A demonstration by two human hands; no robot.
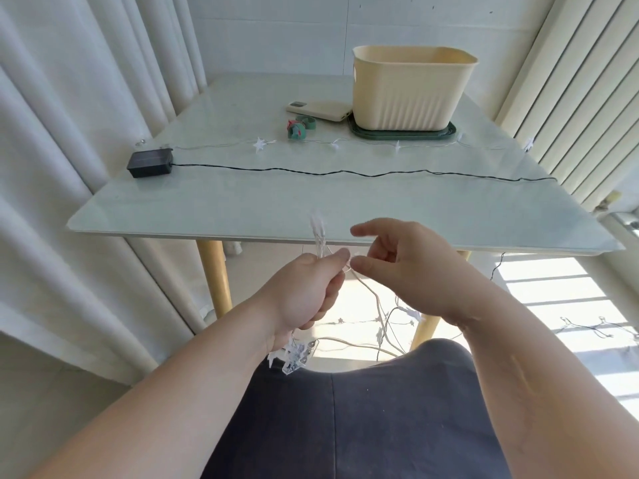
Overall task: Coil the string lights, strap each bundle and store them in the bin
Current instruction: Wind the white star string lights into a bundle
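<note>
**A:** Where are the string lights?

**B:** Mostly in my left grip (307, 292). It is clenched round the coiled string lights (320, 242), in front of the desk's (224, 205) near edge and above my lap. Thin, pale wire loops stand up out of the fist. A cluster of clear plastic stars (295, 354) hangs under the heel of the hand.

**A:** And your other hand?

**B:** My right grip (404, 267) is just beside the left one and released. The forefinger is stretched out and the thumb is apart from it, with its tip right at the wire. I cannot tell whether it touches. From there the loose wire (371, 295) trails down toward the floor, with more stars on it.

**A:** What's on the desk?

**B:** The top is glossy and pale. A fine clear strand (259, 144) with small white stars lies across it. Nearer to me, a thin, slightly wavy black cable (311, 171) runs from a matt black box (150, 164) at the left edge. Beyond the strand are curled green straps (297, 127) with a bit of red, and a flat cream power bank (321, 110). The bin (408, 95) stands far right on a dark green tray (446, 133). It is cream plastic with rounded corners and a ribbed lower wall.
</note>
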